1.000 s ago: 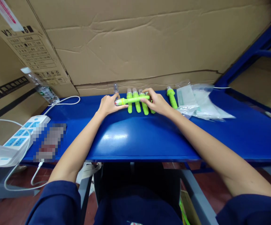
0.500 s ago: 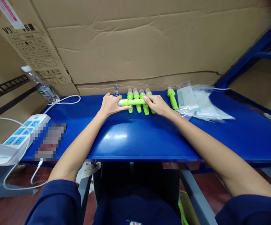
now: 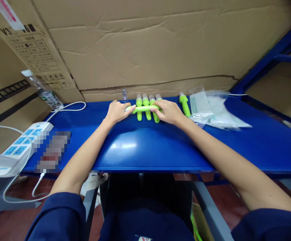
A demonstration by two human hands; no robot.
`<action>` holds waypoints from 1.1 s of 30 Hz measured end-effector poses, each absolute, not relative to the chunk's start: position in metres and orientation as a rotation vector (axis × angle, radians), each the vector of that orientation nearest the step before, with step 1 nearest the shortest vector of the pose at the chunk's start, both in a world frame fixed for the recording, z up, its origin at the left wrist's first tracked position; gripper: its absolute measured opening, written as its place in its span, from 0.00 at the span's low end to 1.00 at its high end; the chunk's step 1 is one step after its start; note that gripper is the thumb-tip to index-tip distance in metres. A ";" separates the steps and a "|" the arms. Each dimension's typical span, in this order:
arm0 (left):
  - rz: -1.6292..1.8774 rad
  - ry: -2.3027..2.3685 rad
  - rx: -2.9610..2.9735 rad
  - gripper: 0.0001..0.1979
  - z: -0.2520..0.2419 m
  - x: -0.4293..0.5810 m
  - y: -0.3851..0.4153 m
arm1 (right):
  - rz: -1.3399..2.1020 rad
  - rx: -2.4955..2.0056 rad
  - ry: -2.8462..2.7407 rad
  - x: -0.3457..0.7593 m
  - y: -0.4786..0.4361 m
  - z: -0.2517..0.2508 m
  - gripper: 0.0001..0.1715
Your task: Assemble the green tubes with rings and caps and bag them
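Observation:
A lime-green torch-like stick (image 3: 144,108) is held level above the table, one end in each hand. My left hand (image 3: 116,112) is closed on its left end, with the thumb along the front covering most of that tip. Around the right end wraps my right hand (image 3: 170,112), its fingers and thumb pinching the green body. Behind the held stick, several similar green sticks (image 3: 139,115) with clear tips lie side by side, partly hidden by it and my right hand. A clear cap (image 3: 124,96) stands upright just behind my left hand.
Another green stick (image 3: 185,105) lies to the right, beside clear plastic bags (image 3: 218,110). To the left are a power strip (image 3: 22,142), a blurred phone (image 3: 53,152) on a cable and a leaning water bottle (image 3: 43,92). Cardboard (image 3: 145,50) walls the back of the blue table (image 3: 148,147).
My left thumb has moved up over the stick's left end, covering the tip that showed before. My right fingers have shifted slightly, curling further round the other end.

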State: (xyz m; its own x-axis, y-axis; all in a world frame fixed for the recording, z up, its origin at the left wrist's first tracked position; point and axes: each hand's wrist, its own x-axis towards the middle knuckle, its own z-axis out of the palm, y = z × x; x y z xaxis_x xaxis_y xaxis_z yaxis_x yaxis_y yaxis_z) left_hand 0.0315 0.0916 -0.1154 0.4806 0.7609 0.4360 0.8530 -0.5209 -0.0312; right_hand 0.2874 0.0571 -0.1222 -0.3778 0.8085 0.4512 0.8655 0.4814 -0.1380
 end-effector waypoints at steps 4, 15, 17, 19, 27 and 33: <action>-0.515 -1.392 -2.472 0.34 -0.116 0.028 0.093 | -0.019 -1.512 -2.273 0.284 0.058 -0.123 0.22; -0.525 -1.362 -2.479 0.31 -0.119 0.040 0.086 | -0.180 -1.466 -2.278 0.288 0.057 -0.122 0.22; -0.517 -1.348 -2.468 0.31 -0.120 0.044 0.084 | -0.190 -1.465 -2.300 0.291 0.058 -0.118 0.22; -0.514 -1.342 -2.455 0.31 -0.120 0.048 0.082 | -0.255 -1.374 -2.355 0.294 0.057 -0.114 0.21; -0.881 -1.312 -2.440 0.34 -0.099 0.055 0.069 | -0.462 -1.332 -2.312 0.299 0.050 -0.101 0.18; -1.066 -1.578 -2.319 0.28 -0.110 0.048 0.098 | -0.361 -1.642 -1.987 0.332 0.067 -0.102 0.22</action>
State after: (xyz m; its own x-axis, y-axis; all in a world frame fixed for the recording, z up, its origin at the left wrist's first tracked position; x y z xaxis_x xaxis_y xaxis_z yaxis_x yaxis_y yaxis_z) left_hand 0.0479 0.0979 -0.1096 0.1985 0.7591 0.6199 0.8587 -0.4397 0.2634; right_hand 0.3325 0.0669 -0.1020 -0.1186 0.8236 0.5547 0.9661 0.2247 -0.1271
